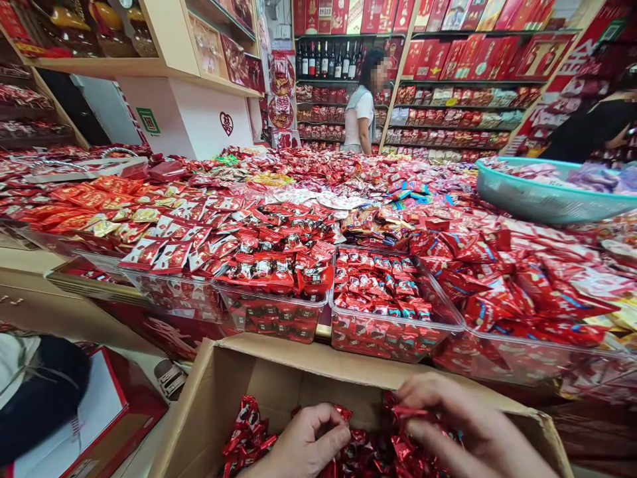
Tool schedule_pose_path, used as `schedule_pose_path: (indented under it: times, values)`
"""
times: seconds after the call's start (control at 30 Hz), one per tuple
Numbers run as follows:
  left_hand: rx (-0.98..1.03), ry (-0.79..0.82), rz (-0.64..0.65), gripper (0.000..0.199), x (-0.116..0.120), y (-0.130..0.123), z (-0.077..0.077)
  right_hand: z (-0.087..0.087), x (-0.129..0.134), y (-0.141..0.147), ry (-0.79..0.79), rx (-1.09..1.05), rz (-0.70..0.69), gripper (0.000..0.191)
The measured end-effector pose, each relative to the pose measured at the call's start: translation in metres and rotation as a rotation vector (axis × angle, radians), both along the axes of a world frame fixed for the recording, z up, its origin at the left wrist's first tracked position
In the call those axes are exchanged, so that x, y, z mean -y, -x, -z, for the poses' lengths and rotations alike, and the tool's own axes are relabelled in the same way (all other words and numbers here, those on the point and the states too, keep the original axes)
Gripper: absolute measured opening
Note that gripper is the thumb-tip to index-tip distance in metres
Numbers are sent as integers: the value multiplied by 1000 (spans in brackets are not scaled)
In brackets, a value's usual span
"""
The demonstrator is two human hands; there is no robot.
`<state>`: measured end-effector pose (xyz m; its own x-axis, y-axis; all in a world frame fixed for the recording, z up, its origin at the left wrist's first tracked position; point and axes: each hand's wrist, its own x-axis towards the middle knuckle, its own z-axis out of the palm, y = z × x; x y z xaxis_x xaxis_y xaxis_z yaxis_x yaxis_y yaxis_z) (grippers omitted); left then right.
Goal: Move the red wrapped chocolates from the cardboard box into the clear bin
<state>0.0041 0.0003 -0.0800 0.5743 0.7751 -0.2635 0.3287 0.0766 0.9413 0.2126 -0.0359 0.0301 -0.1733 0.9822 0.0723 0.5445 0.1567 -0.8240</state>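
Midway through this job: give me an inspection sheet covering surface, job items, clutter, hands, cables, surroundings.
Surface: display crowded with wrapped sweets; clear bins line its near edge.
Job's things: open cardboard carton in front of the bins, with red-wrapped sweets inside.
Clutter: turquoise basket on the display at right; red-and-white box left of the carton, something dark at its far left.
Hands: left hand and right hand among the carton's sweets; right seems to pinch a red wrapper, but blur leaves it unsure.
Cables: nothing seen.
Surroundings: one person beyond the display, another at far right; stocked shelves behind.
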Motion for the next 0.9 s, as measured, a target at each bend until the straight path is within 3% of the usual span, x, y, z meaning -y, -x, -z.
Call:
schedule_pose_path:
  times: [0.17,0.23,0.33,0.57,0.77,0.9]
  values:
    - [-19,24,19,30,0,1,-2,-33,-34,-33,-236,81,145,11]
    - [-39,16,27,31,0,1,-2,-40,-53,-38,-254,109,191,15]
    - [-78,-16,58,33,0,2,1,-46,-80,-35,-230,179,137,16]
    - [-125,-38,86,32,0,5,7,-48,-126,-21,-135,329,37,13]
    - [-102,-10,108,37,-3,5,9,-41,-147,-17,28,72,-20,18]
    - [-123,-55,133,40,-7,5,16,-36,-153,-19,30,65,-9,19]
